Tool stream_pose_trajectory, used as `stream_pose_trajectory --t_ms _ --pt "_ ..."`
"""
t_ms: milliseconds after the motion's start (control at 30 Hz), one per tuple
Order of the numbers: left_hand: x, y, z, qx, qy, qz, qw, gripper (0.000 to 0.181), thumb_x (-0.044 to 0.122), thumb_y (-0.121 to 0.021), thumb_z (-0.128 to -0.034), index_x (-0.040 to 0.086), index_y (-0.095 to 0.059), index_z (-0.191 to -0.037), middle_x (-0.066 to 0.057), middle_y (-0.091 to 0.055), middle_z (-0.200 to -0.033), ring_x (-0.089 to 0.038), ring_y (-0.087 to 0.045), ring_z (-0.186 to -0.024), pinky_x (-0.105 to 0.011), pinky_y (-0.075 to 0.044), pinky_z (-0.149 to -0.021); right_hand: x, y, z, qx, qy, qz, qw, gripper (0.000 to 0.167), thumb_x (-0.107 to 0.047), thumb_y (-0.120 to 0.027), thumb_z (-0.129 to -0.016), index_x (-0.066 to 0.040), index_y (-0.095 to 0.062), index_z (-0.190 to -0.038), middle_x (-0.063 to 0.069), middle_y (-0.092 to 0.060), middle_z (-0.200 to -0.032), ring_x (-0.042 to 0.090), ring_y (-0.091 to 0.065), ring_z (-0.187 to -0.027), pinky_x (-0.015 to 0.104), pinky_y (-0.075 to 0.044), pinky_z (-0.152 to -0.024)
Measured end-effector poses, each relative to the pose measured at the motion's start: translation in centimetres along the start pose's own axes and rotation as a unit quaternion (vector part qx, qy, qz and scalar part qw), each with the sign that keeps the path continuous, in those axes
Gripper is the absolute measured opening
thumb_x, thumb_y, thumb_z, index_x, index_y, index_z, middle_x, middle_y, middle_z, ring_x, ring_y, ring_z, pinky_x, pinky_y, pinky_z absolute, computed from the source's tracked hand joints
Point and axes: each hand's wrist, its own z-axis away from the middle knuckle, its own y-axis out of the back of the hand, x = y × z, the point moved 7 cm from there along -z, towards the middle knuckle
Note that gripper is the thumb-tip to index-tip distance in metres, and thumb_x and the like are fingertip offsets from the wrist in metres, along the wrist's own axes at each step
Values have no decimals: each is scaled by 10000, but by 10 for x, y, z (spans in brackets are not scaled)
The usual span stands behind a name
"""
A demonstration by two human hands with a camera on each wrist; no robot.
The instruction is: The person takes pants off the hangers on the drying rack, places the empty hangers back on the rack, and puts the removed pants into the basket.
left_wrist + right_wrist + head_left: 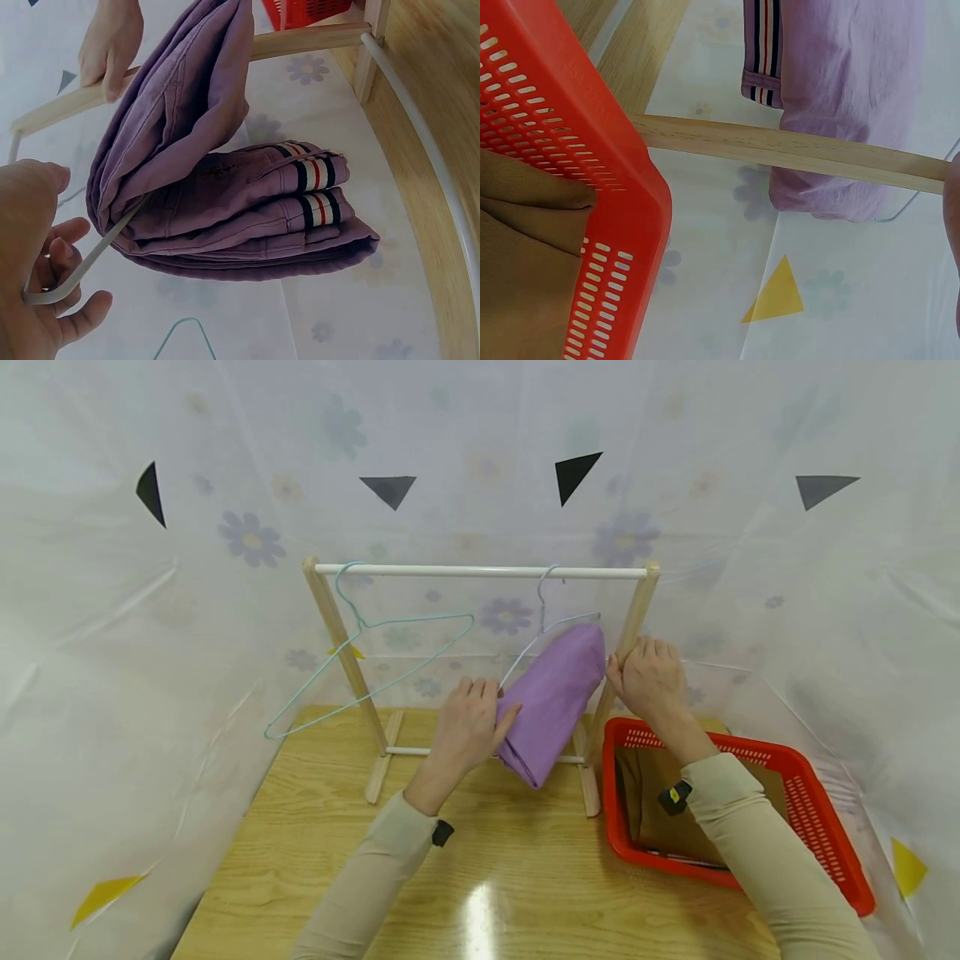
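Observation:
Folded purple trousers (555,693) with striped bands drape over a pale wire hanger (522,658), whose hook sits on the rack's white top rail (480,572). My left hand (468,722) is at the hanger's left corner, its fingers curled around the wire, thumb beside the cloth. In the left wrist view the hanger wire (94,255) runs from that hand into the fold of the trousers (217,172). Farther right, my right hand (652,681) grips the rack's wooden right post (636,610); in the right wrist view this post (795,150) crosses in front of the trousers (847,75).
An unloaded mint-green hanger (420,620) hangs at the rail's left. Below my right forearm, a red plastic basket (817,810) holds folded brown cloth (675,810). Rack and basket stand on a wooden table (315,860), before a flower-patterned sheet (465,443).

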Motion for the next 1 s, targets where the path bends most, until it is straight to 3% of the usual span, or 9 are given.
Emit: stream_pose_trajectory --t_ms 467,1000 --pt "-1 4 0 239 70 -60 9997 257 184 -521 -1102 57 -620 -901 -55 -617 -758 -223 -538 -704 -313 -463 -660 0 0 0 -145 -11 -9 9999 510 -351 -408 -1037 56 -503 -744 190 -499 -650 392 -502 -597 449 -420 -585" --pt "-3 11 1 568 187 552 9967 242 109 -553 -1080 36 -619 -858 -75 -586 -765 -235 -523 -721 -339 -459 -718 -1 1 0 -73 -75 -56 9999 504 -344 -397 -1043 54 -509 -755 195 -504 -651 421 -533 -612 475 -442 -590"
